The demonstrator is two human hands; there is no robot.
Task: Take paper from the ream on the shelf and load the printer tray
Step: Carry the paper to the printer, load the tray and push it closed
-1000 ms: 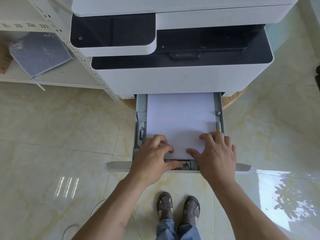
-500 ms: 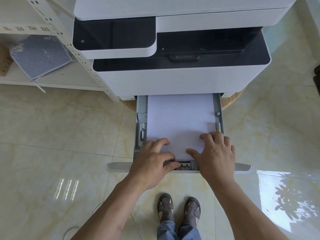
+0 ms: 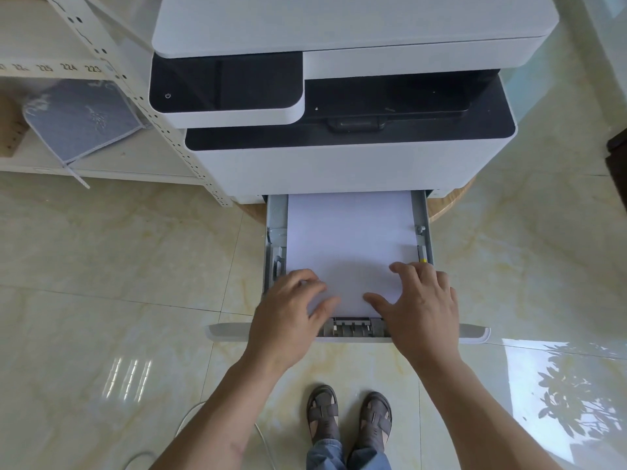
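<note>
The white and black printer [image 3: 339, 157] stands in front of me with its grey paper tray [image 3: 275, 232] pulled out. A stack of white paper [image 3: 349, 245] lies flat inside the tray. My left hand [image 3: 288, 317] rests on the paper's near left corner, fingers spread and pressing down. My right hand [image 3: 420, 307] lies flat on the near right corner, fingers apart. Neither hand holds anything. The tray's rear paper guide [image 3: 353, 327] shows between my thumbs. The ream is not in view.
A white perforated metal shelf [image 3: 135, 96] stands left of the printer, with a grey-blue cloth item [image 3: 81, 120] on its lower board. The printer sits on a round wooden base [image 3: 448, 201]. A white cable [image 3: 261, 435] runs over the glossy tiled floor by my sandalled feet [image 3: 349, 412].
My left thumb has drawn back from the rear guide onto the paper's edge. The view has shifted slightly downward; the paper and tray have stayed in place.
</note>
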